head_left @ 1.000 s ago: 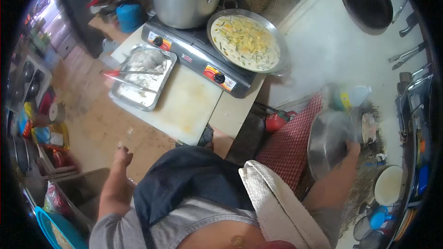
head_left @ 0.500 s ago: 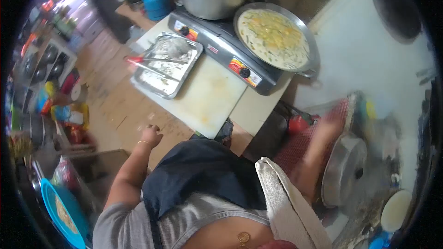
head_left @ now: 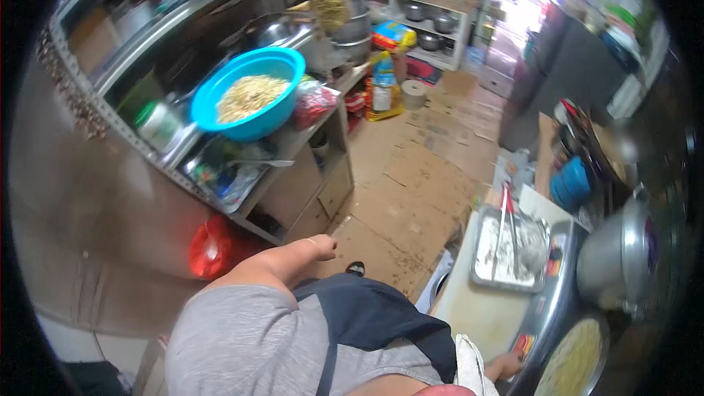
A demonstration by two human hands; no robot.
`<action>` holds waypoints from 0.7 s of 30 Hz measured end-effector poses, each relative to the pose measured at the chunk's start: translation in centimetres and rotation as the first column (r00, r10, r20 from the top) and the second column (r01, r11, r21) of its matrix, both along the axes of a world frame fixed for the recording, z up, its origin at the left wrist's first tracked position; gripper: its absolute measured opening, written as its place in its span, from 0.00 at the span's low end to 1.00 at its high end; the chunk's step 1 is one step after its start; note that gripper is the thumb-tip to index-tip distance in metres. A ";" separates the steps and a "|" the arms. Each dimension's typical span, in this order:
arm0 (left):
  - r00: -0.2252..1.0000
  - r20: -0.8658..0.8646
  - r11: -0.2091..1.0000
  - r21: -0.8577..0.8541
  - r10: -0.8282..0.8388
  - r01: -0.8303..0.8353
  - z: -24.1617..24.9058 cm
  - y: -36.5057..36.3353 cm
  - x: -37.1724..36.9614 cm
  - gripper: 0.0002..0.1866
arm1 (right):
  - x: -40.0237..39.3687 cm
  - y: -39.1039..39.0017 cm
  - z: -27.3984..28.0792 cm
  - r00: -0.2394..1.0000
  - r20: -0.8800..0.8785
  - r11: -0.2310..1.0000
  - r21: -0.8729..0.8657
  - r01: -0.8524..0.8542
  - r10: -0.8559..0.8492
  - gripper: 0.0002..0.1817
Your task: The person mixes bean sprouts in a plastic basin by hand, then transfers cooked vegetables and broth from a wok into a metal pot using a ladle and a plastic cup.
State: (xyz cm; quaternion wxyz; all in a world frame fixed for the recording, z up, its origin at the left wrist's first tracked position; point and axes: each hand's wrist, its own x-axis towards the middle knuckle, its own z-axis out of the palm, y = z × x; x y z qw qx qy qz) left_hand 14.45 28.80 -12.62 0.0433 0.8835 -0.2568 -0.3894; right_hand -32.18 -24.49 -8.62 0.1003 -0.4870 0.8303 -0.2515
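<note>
The stove (head_left: 540, 312) is dark grey and glossy, its front strip carrying red and yellow labels, one of them (head_left: 523, 345) right at the fingers. A pan (head_left: 606, 343) of creamy, yellow-flecked mixture sits on its end nearer the body, cut off by the dark edge of view, and a dull metal pot (head_left: 612, 260) stands on its far end.

The right hand (head_left: 506, 364) reaches the stove's front strip on the pan side, fingers bent at the label; the knob is hidden, so I cannot tell whether they grip it. The left hand (head_left: 323, 247) is well apart from the stove, out over the floor (head_left: 414, 183), seemingly curled; I cannot tell how tightly.

Along the stove's front lies a pale board (head_left: 477, 319), its bare part near the right hand. A foil tray (head_left: 506, 286) of white powder, with red-handled tongs (head_left: 507, 205) across it, takes up the stretch facing the stove's pot end. Past the board's outer edge, away from the stove, open floor runs to a cabinet (head_left: 297, 205) bearing a blue basin (head_left: 257, 125).
</note>
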 end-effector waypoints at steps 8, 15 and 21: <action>0.993 -0.114 0.987 0.159 0.008 0.010 -5.5 14.1 -2.5 0.22 | 23.2 4.4 5.4 0.758 0.574 0.945 -0.273 -0.178 0.309 0.12; 0.839 -0.252 0.845 -0.116 0.483 -0.521 -1.7 14.0 2.5 0.20 | 52.3 16.3 9.1 0.101 0.744 0.527 -0.363 -0.768 0.660 0.08; 0.717 -0.215 0.720 -0.080 0.663 -0.689 -3.0 15.9 4.2 0.19 | 74.1 28.2 14.5 -0.392 0.538 -0.048 -0.543 -0.838 0.746 0.06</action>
